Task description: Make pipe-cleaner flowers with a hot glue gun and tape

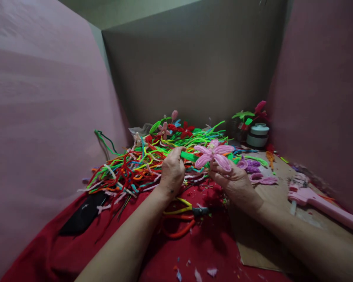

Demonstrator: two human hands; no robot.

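My left hand (172,169) is closed around a green stem (190,156) that runs to a pink pipe-cleaner flower (214,153). Just below the flower's petals, my right hand (234,183) pinches the base of the flower. Both hands hover over a big tangled heap of coloured pipe cleaners (141,164) spread on a red cloth (194,243).
Orange-handled scissors and yellow-handled pliers (185,219) lie on the cloth under my wrists. A pink glue gun (314,199) rests on cardboard at right. Purple petals (257,172), a white tape roll (258,135), finished flowers (179,127) and a black object (84,215) surround them. Cardboard and pink walls enclose the space.
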